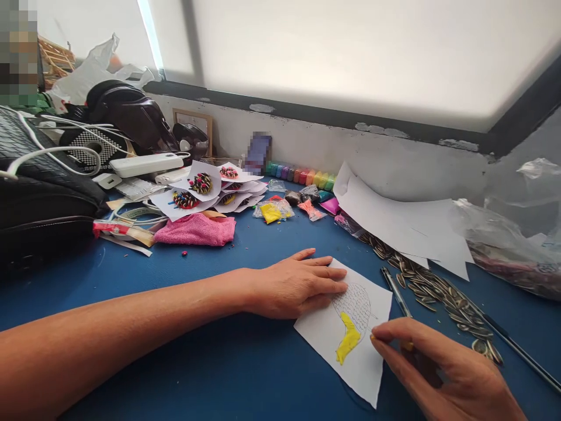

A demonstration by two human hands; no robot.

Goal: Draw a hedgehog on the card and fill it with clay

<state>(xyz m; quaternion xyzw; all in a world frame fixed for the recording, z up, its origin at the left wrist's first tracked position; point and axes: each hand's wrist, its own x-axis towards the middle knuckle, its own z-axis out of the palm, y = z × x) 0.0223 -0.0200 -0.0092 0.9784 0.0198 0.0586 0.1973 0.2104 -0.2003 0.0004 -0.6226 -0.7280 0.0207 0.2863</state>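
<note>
So my left forearm came in from the left edge, and the left hand (293, 286) lay palm down, fingers apart, on the upper left of a white paper (372, 374). That paper sat on the blue desk (210, 362), its squiggle-filled outline drawing (357, 301) partly filled with yellow clay (349, 339). The right hand (451, 362) hung by the paper's right edge, thumb and index tips pinched on a tiny yellow bit (372, 337).

Writing: just white Chinese characters on the round black object (94, 149), too small for me to read properly.

Other stuff, left to right: black bag (48, 204), white power bank (146, 165), seed-covered pictures (201, 186), pink cloth (197, 229), yellow clay packet (270, 213), row of colored tubs (302, 175), curled white sheets (394, 222), metal pen (397, 292), loose sunflower seeds (421, 286), clear plastic bag (517, 234). The left fingertips blocked a little of the drawing's edge.
</note>
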